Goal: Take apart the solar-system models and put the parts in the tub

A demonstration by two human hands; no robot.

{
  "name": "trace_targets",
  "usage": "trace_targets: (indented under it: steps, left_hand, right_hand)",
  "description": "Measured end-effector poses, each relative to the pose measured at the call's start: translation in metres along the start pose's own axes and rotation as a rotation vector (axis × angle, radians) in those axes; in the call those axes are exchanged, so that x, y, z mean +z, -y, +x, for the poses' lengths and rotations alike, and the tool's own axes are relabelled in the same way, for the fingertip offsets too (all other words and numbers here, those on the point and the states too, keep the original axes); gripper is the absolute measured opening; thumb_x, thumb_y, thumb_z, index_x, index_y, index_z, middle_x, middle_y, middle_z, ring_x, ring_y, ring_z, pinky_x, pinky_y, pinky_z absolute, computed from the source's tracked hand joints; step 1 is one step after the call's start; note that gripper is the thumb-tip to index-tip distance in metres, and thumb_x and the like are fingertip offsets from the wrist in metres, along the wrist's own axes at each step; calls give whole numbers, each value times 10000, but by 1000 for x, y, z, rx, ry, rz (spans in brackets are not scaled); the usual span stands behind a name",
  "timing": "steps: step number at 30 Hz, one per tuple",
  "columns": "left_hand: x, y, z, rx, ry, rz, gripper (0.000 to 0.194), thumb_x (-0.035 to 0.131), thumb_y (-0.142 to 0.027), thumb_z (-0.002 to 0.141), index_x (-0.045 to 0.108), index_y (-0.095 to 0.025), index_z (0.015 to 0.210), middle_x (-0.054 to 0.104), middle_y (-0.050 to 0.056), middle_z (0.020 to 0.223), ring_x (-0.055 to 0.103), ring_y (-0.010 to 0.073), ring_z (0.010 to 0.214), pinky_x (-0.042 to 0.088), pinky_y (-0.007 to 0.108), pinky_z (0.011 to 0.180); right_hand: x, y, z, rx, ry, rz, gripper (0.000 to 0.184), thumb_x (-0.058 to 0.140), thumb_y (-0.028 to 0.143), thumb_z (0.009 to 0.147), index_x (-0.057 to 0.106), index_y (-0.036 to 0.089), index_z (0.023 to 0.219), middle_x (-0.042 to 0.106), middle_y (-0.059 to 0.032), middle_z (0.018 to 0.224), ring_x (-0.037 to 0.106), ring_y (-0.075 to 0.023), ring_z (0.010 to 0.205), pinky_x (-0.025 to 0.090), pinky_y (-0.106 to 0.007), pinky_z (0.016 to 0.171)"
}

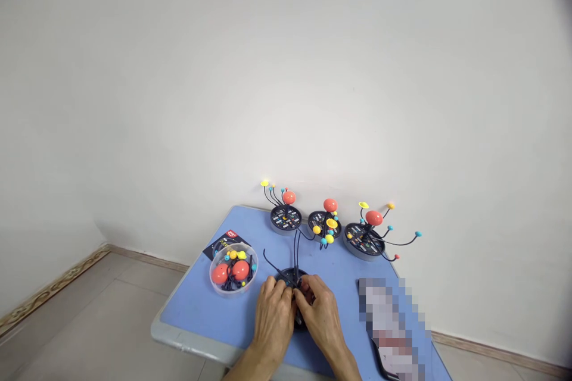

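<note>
My left hand (276, 314) and my right hand (320, 308) meet over a partly built solar system model, its round black base (286, 275) lying near the front of the table. Thin curved black rods (297, 253) rise from its middle, with no balls on their tips. The left fingers are curled closed at the model's centre. Opposite them, the right thumb and fingers pinch at the same spot. My hands cover most of the base, so the exact part between the fingertips is hidden.
Three finished models (286, 219) with red, yellow and blue balls stand along the back. At left, a clear round tub (211, 277) of balls and rods overlaps a dark printed card (210, 252). A blurred-out phone (379, 357) lies at right on the blue table (192, 312), against a white wall.
</note>
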State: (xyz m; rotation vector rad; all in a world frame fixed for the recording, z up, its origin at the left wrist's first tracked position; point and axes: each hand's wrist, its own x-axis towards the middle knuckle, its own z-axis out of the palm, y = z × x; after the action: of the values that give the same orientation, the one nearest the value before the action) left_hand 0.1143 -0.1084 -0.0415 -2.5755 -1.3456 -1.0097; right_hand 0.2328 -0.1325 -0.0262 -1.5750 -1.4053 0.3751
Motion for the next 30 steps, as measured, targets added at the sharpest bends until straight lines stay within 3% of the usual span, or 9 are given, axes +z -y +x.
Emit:
trace_targets:
  steps: [12,25,30]
  left_hand:
    - [6,3,14,-58,62,-99,277,478,-13,865,677,-181,770,705,42,821,588,238,805,455,364,717]
    - [6,8,21,-11,11,-33,276,449,-170,930,670,-197,766,687,56,757,585,250,767,435,364,693]
    - [8,11,19,-19,13,-70,318,406,-252,968,677,-187,816,687,69,790,595,261,770,463,385,691]
  right_hand:
    - [-1,10,6,25,-56,60,140,535,232,788,666,197,753,615,-13,713,537,-152,622,393,-254,592]
    - [-8,33,24,-49,-165,135,132,528,209,816,651,191,772,581,6,726,533,-127,644,419,-233,612]
    - [-18,39,16,-55,-173,153,119,535,200,819,642,194,768,572,11,717,519,-119,634,415,-225,600]
